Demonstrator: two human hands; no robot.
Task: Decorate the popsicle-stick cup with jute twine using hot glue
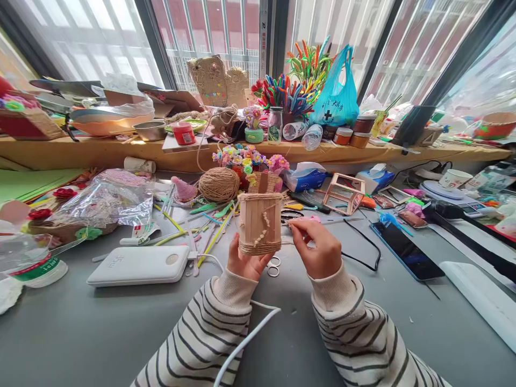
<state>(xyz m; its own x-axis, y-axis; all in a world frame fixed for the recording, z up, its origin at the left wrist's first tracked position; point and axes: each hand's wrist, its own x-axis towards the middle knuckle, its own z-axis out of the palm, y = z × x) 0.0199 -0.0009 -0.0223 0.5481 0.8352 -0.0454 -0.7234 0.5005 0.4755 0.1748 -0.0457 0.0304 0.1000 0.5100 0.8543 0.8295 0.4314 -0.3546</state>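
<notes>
My left hand (pixel 246 265) grips a small holder made of wooden craft sticks (pixel 252 223) from below, keeping it upright above the table. Twine bands run round its top and bottom rims, and a wavy line of small pale knots or beads decorates the front. Just right of the holder, my right hand (pixel 318 247) is closed in a pinch, apart from it. Whatever lies between thumb and finger is too small to make out. Behind the holder, on the table, lies a pair of scissors (pixel 273 267), partly hidden by it. A ball of brown twine (pixel 219 184) rests farther back.
A white power bank (pixel 139 265) with a cable lies at left, near a plastic bottle (pixel 32 263). To the right are a phone (pixel 407 251) and a wooden stick frame (pixel 344 193). Craft strips litter the middle; a cluttered ledge (pixel 121 157) runs along the windows.
</notes>
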